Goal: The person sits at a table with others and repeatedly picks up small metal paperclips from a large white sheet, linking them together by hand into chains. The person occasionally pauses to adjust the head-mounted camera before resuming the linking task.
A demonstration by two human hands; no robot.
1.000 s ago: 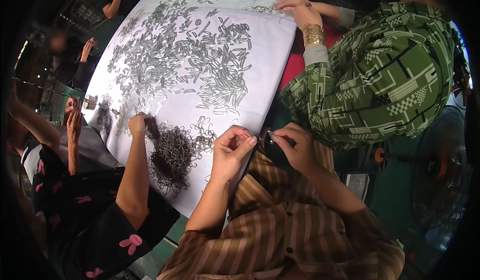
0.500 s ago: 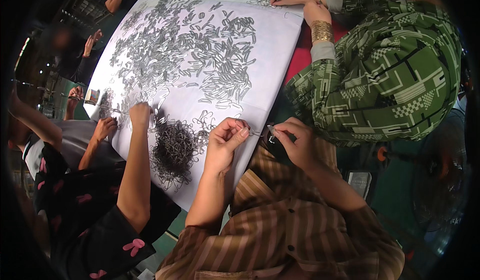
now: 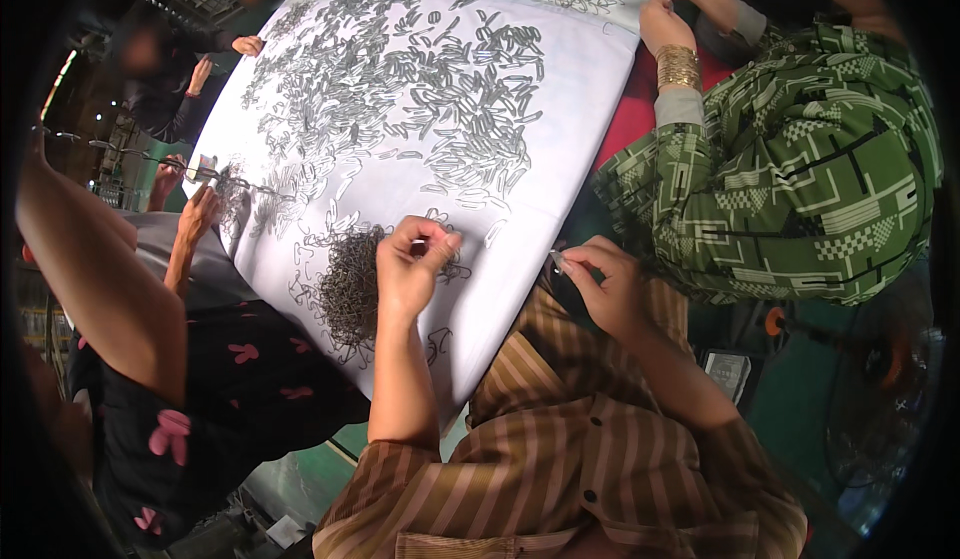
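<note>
My left hand (image 3: pixel 408 264) is above the near part of the white-covered table, beside a tangled heap of dark bent wire hooks (image 3: pixel 345 289). Its thumb and fingers press together; whatever may be between them is too small to make out. Just past the table's right edge, my right hand (image 3: pixel 603 277) pinches a small metal piece with a pointed tip (image 3: pixel 557 256). Loose wire hooks lie on the cloth around the heap. Farther off, many elongated wire loops (image 3: pixel 480 109) are spread in a broad patch.
To my right a person in a green patterned garment (image 3: pixel 800 169) works at the table (image 3: pixel 590 109). On my left sits another person in a black garment with pink shapes (image 3: pixel 250 359), an arm raised, near a stretched metal chain (image 3: pixel 195 171). A fan (image 3: pixel 880 359) stands at far right.
My left hand has moved left and away from my right hand, toward the wire heap. My right hand has shifted slightly right. The left neighbour's hand has left the heap.
</note>
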